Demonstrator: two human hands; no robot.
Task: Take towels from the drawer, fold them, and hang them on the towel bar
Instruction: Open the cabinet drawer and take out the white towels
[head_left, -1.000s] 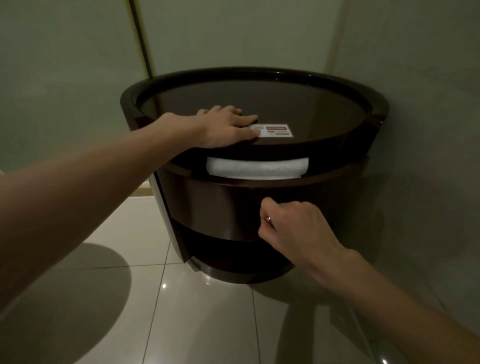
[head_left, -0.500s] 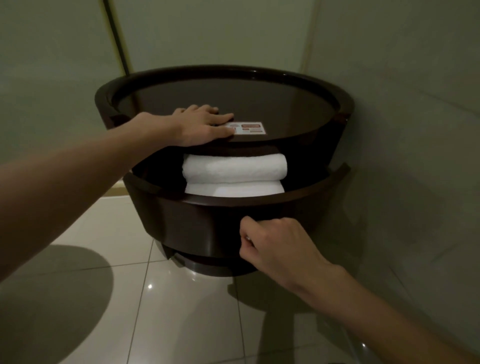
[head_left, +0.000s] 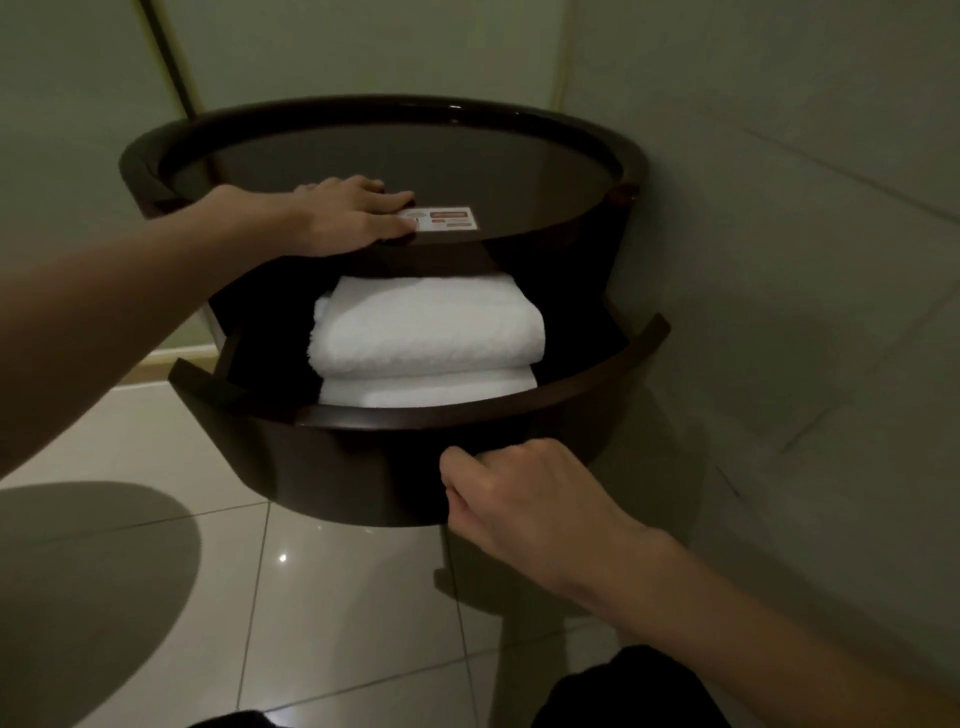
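Right grip (head_left: 535, 499) knuckles-up on drawer (head_left: 337, 467)

drawer (head_left: 363, 467): glossy dark wood | towels (head_left: 426, 327): fluffy white terry cloth | floor (head_left: 337, 623): glossy tile

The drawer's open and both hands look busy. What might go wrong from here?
The right hand grips the front of the drawer, which stands well out; pulling further might bring it off, since no stop is visible.
The top towel lies on the lower towel; a careless one-handed grab may drag both or unfold them.
The left hand presses the cabinet top; lifted, the cabinet may shift.
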